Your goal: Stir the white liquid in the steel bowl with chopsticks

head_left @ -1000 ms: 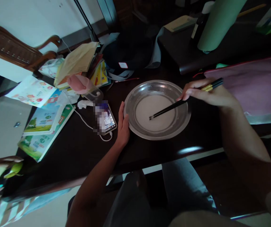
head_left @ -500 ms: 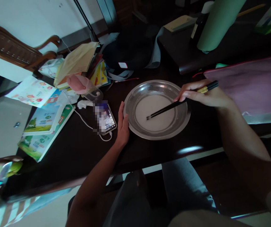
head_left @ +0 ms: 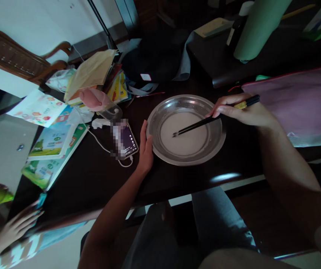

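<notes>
A round steel dish (head_left: pixel 216 144) sits on the dark table, with pale cloudy liquid (head_left: pixel 185 140) in its flat bottom. My left hand (head_left: pixel 146 147) rests flat against the dish's left rim, fingers together. My right hand (head_left: pixel 241 108) is closed on a pair of black chopsticks (head_left: pixel 196 125) with yellow bands near the top. Their tips dip into the liquid left of the dish's centre.
A phone (head_left: pixel 124 140) on a white cable lies just left of my left hand. Books and papers (head_left: pixel 51 145) are piled at the left and back. A green cylinder (head_left: pixel 257 28) and pink cloth (head_left: pixel 303 97) sit right. Another person's hand (head_left: pixel 20 226) shows at lower left.
The chopstick tips have slid a little left and up in the liquid. My left hand has not moved. Another person's hand has come into view at the lower left.
</notes>
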### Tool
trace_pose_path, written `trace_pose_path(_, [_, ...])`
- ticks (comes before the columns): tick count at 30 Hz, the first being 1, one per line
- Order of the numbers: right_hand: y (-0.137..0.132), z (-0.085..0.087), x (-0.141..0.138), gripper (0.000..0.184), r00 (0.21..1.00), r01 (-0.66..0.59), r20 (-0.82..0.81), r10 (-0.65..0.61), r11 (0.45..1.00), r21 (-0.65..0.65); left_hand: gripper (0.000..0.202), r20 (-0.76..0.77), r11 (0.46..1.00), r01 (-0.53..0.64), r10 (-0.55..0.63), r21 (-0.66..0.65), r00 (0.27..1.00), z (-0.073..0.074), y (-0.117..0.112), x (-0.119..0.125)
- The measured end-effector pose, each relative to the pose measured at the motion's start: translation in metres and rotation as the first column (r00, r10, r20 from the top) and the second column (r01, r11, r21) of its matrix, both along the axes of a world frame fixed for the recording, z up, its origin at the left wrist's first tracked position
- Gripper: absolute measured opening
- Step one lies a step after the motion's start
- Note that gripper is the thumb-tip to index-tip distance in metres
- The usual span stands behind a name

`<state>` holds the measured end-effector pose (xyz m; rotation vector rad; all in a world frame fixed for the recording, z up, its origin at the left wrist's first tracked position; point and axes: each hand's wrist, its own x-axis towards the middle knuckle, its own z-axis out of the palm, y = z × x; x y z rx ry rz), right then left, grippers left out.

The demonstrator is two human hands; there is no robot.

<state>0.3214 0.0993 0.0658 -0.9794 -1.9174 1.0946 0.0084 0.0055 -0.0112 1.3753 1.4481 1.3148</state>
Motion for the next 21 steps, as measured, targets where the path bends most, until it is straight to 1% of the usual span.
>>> trace_pose_path(3, [0.003,0.001,0.007,0.031,0.981,0.193,-0.048,-0.19,0.98,0.051,0.059,-0.017,1.0,-0.002,0.002,0.014,1.0,0.001,0.0,-0.001])
trace_pose_path(4, [0.004,0.001,0.01,0.032,0.971,0.227,-0.081,-0.223,0.973,0.045,0.06,-0.016,1.0,-0.003,0.003,0.013,1.0,0.001,-0.001,-0.001])
trace_pose_path(5, [0.004,0.002,0.012,0.033,0.968,0.231,-0.109,-0.226,0.972,0.031,0.061,-0.01,1.0,-0.004,0.004,0.009,1.0,0.001,-0.001,-0.001])
trace_pose_path(6, [0.004,0.002,0.013,0.034,0.971,0.207,-0.124,-0.203,0.978,0.016,0.061,-0.002,1.0,-0.005,0.005,0.004,1.0,0.001,-0.001,-0.001])
trace_pose_path(8, [0.002,0.003,0.011,0.034,0.99,0.104,-0.096,-0.104,0.995,-0.011,0.062,0.011,1.0,-0.007,0.007,-0.005,1.0,0.001,-0.001,-0.001])
trace_pose_path(10, [0.0,0.002,0.006,0.032,0.999,-0.015,-0.046,0.013,0.999,-0.039,0.062,0.01,1.0,-0.01,0.01,-0.008,1.0,0.001,-0.001,0.0])
trace_pose_path(11, [-0.001,0.002,0.003,0.031,0.998,-0.055,-0.032,0.053,0.997,-0.048,0.062,0.007,1.0,-0.01,0.01,-0.009,1.0,0.001,0.0,0.0])
trace_pose_path(12, [-0.001,0.001,0.002,0.03,0.997,-0.068,-0.028,0.067,0.997,-0.047,0.061,0.003,1.0,-0.009,0.009,-0.009,1.0,0.002,0.0,0.001])
trace_pose_path(13, [0.0,0.0,0.001,0.029,0.999,-0.048,-0.028,0.047,0.998,-0.03,0.061,0.002,1.0,-0.008,0.008,-0.009,1.0,0.002,0.0,0.001])
trace_pose_path(15, [0.003,-0.001,0.003,0.028,0.997,0.072,-0.029,-0.071,0.997,0.024,0.061,0.0,1.0,-0.006,0.006,-0.005,1.0,0.003,-0.001,0.0])
trace_pose_path(17, [0.006,-0.002,0.009,0.029,0.979,0.197,-0.07,-0.193,0.979,0.057,0.062,-0.001,1.0,-0.008,0.008,-0.007,1.0,0.003,-0.001,-0.001])
trace_pose_path(18, [0.007,-0.002,0.012,0.03,0.97,0.227,-0.105,-0.221,0.972,0.055,0.063,-0.001,1.0,-0.01,0.01,-0.007,1.0,0.003,-0.001,-0.001])
trace_pose_path(19, [0.008,-0.001,0.014,0.032,0.966,0.23,-0.134,-0.223,0.972,0.045,0.064,-0.001,1.0,-0.01,0.01,-0.008,1.0,0.004,-0.001,-0.001])
trace_pose_path(21, [0.006,0.0,0.013,0.034,0.977,0.165,-0.136,-0.161,0.986,0.019,0.066,-0.001,1.0,-0.009,0.009,-0.004,1.0,0.004,-0.001,-0.001])
